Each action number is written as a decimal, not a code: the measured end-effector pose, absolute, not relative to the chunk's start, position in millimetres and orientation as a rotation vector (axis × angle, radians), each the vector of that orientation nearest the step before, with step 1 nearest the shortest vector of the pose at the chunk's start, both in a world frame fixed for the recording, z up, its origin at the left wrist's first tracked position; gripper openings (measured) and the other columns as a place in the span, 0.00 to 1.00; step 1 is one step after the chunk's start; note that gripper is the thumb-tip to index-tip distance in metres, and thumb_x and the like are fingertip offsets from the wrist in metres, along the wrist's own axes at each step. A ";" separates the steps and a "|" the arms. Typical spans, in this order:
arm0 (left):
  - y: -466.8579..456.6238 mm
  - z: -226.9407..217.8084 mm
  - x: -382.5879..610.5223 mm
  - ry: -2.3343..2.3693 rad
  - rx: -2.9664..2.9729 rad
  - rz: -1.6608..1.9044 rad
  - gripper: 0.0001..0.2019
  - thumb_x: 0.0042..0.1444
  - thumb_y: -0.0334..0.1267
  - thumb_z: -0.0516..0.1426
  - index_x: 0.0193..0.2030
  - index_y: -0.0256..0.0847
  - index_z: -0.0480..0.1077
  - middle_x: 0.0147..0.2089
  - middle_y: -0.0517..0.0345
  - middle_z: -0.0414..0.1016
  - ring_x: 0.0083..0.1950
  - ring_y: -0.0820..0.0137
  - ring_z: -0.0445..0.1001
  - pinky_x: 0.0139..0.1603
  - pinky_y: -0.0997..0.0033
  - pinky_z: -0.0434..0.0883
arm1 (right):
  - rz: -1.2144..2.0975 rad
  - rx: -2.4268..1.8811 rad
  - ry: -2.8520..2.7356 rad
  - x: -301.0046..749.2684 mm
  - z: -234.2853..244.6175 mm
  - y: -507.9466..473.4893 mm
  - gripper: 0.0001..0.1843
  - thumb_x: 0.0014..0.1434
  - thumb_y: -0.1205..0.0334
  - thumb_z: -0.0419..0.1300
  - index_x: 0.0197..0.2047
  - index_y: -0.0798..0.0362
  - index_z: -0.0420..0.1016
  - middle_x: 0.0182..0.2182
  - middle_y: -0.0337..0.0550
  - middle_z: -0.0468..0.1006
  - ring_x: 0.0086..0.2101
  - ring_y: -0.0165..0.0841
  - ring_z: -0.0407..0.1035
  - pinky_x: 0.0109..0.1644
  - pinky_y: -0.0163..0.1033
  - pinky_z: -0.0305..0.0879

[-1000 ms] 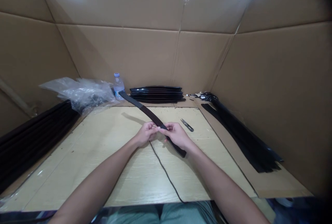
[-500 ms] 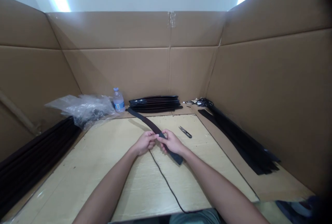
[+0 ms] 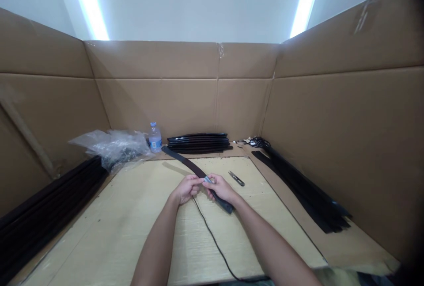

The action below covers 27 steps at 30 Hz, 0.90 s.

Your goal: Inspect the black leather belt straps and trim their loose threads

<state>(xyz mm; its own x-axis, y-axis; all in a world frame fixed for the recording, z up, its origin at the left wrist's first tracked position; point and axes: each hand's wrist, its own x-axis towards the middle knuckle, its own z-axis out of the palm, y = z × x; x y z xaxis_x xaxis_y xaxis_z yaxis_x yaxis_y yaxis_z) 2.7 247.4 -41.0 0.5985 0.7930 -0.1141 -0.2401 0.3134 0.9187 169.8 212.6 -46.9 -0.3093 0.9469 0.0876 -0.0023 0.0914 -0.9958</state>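
A long, slightly curved black strip (image 3: 195, 169) slants across the tabletop in front of me, its far end near the water bottle. My right hand (image 3: 221, 188) is closed around its nearer part, thumb on top. At the strip's left edge, my left hand (image 3: 188, 188) pinches it with thumb and forefinger, the other fingers curled. Between the thumbs a small shiny bluish patch (image 3: 207, 179) shows on the strip. A thin black cord (image 3: 212, 235) comes out below my left hand and runs toward my lap; its upper end is hidden by the fingers.
Thread snips (image 3: 236, 178) lie right of my hands. Behind stand a water bottle (image 3: 155, 138), plastic bags (image 3: 114, 145) and stacked black strips (image 3: 198, 143). More black strips lie left (image 3: 56, 202) and right (image 3: 301, 188), with tangled cords (image 3: 260, 142). Cardboard walls (image 3: 152, 100) surround the table.
The view has tilted up a little, so the table sits lower. The thumbs have shifted slightly on the strip, and a shiny bluish patch now shows between them.
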 end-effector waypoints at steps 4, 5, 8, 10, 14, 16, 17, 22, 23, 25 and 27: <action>246.1 -42.1 3.9 0.633 1.063 0.779 0.16 0.41 0.39 0.66 0.26 0.35 0.61 0.17 0.73 0.48 0.16 0.85 0.42 0.17 0.78 0.37 | 1.349 -0.993 -1.488 169.7 -47.5 212.4 0.22 0.48 0.44 0.62 0.34 0.53 0.62 0.16 0.33 0.70 0.14 0.27 0.62 0.17 0.31 0.59; 246.1 -42.9 4.1 0.638 1.071 0.787 0.17 0.41 0.39 0.66 0.26 0.35 0.62 0.17 0.73 0.49 0.16 0.85 0.42 0.17 0.78 0.37 | 1.348 -0.995 -1.488 169.8 -47.5 212.3 0.22 0.49 0.44 0.62 0.34 0.53 0.62 0.16 0.33 0.70 0.14 0.27 0.62 0.17 0.31 0.59; 246.8 -46.6 5.0 0.664 1.097 0.818 0.16 0.42 0.41 0.66 0.27 0.34 0.63 0.16 0.72 0.51 0.15 0.85 0.43 0.17 0.77 0.37 | 1.353 -1.004 -1.487 170.6 -47.0 212.6 0.22 0.49 0.44 0.61 0.35 0.53 0.62 0.15 0.32 0.70 0.14 0.26 0.62 0.17 0.31 0.59; 247.7 -49.4 6.1 0.687 1.113 0.840 0.17 0.43 0.42 0.65 0.27 0.35 0.62 0.16 0.71 0.53 0.15 0.85 0.43 0.17 0.76 0.37 | 1.363 -1.016 -1.484 172.0 -46.2 213.5 0.22 0.49 0.44 0.61 0.35 0.53 0.62 0.15 0.32 0.70 0.14 0.26 0.61 0.17 0.31 0.59; 250.8 -53.1 9.1 0.723 1.139 0.849 0.17 0.43 0.43 0.65 0.26 0.36 0.62 0.15 0.71 0.53 0.14 0.84 0.45 0.17 0.76 0.38 | 1.402 -1.047 -1.487 174.8 -45.1 217.2 0.23 0.48 0.43 0.62 0.35 0.54 0.62 0.15 0.32 0.69 0.13 0.26 0.61 0.16 0.31 0.58; 253.0 -53.6 10.6 0.730 1.151 0.849 0.17 0.43 0.43 0.65 0.25 0.36 0.62 0.14 0.72 0.52 0.14 0.84 0.45 0.17 0.76 0.38 | 1.426 -1.064 -1.491 175.0 -45.1 219.9 0.23 0.48 0.43 0.61 0.35 0.54 0.62 0.15 0.32 0.68 0.13 0.26 0.61 0.15 0.31 0.58; 254.1 -53.6 11.2 0.731 1.156 0.853 0.17 0.44 0.43 0.65 0.25 0.36 0.62 0.14 0.72 0.52 0.13 0.84 0.45 0.17 0.76 0.37 | 1.436 -1.070 -1.494 174.8 -45.3 221.2 0.23 0.49 0.43 0.61 0.36 0.54 0.62 0.15 0.32 0.68 0.13 0.26 0.61 0.15 0.31 0.58; 257.8 -51.5 12.0 0.724 1.166 0.872 0.16 0.45 0.44 0.64 0.25 0.36 0.62 0.14 0.72 0.51 0.13 0.84 0.44 0.17 0.76 0.38 | 1.500 -1.086 -1.523 173.3 -44.3 228.1 0.22 0.52 0.43 0.58 0.37 0.53 0.61 0.14 0.31 0.67 0.12 0.26 0.60 0.14 0.30 0.57; 258.1 -50.6 11.6 0.719 1.165 0.868 0.16 0.45 0.44 0.64 0.25 0.36 0.62 0.14 0.72 0.51 0.14 0.84 0.44 0.17 0.76 0.38 | 1.516 -1.088 -1.529 173.6 -43.4 229.6 0.22 0.52 0.43 0.59 0.37 0.53 0.61 0.14 0.31 0.67 0.12 0.25 0.60 0.14 0.29 0.57; 258.6 -48.5 10.2 0.706 1.161 0.847 0.16 0.45 0.44 0.64 0.25 0.36 0.62 0.14 0.73 0.49 0.14 0.84 0.43 0.17 0.76 0.37 | 1.549 -1.090 -1.541 175.1 -41.3 232.6 0.22 0.52 0.44 0.59 0.38 0.53 0.61 0.15 0.30 0.67 0.13 0.25 0.60 0.14 0.29 0.56; 259.3 -46.6 8.2 0.691 1.156 0.820 0.17 0.44 0.44 0.64 0.24 0.35 0.62 0.15 0.73 0.47 0.14 0.84 0.42 0.17 0.76 0.37 | 1.578 -1.090 -1.552 177.0 -39.3 235.1 0.21 0.52 0.45 0.59 0.38 0.53 0.61 0.15 0.31 0.67 0.13 0.25 0.60 0.14 0.28 0.56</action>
